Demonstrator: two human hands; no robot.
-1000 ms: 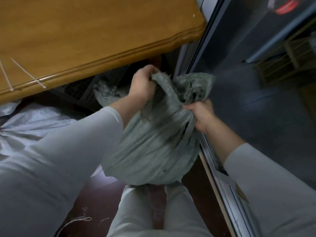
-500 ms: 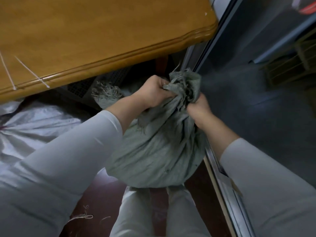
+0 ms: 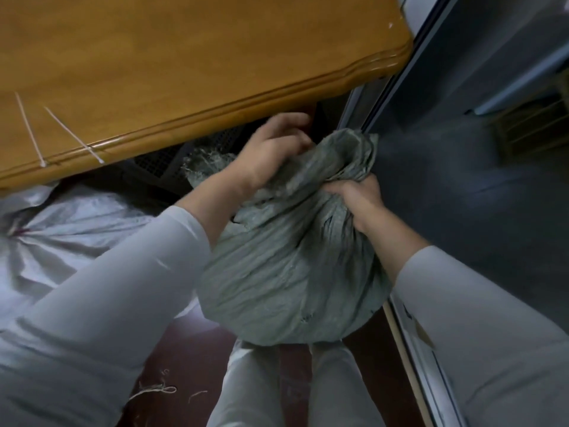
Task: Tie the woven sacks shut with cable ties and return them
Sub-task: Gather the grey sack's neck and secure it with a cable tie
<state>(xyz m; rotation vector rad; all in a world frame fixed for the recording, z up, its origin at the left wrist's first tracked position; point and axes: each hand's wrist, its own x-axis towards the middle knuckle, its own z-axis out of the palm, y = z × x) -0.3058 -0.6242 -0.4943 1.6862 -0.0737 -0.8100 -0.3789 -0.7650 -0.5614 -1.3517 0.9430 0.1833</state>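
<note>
A grey-green woven sack (image 3: 289,272) stands on the floor between my knees. Its mouth is gathered into a bunch at the top. My right hand (image 3: 357,198) grips the gathered neck from the right. My left hand (image 3: 271,152) lies on the left side of the bunch with curled fingers. It is blurred, so I cannot tell whether it holds the fabric. Two white cable ties (image 3: 74,135) lie on the wooden table (image 3: 184,57), at its near left edge.
A white woven sack (image 3: 61,229) with a gathered top lies at the left, partly under my left sleeve. A black mesh crate (image 3: 160,158) sits under the table. A sliding door frame (image 3: 385,97) runs along the right. Loose threads (image 3: 154,391) lie on the dark floor.
The sack's open mouth has been drawn together into a tight bunch. My right hand stays on the neck. My left hand has shifted up and left over the bunch.
</note>
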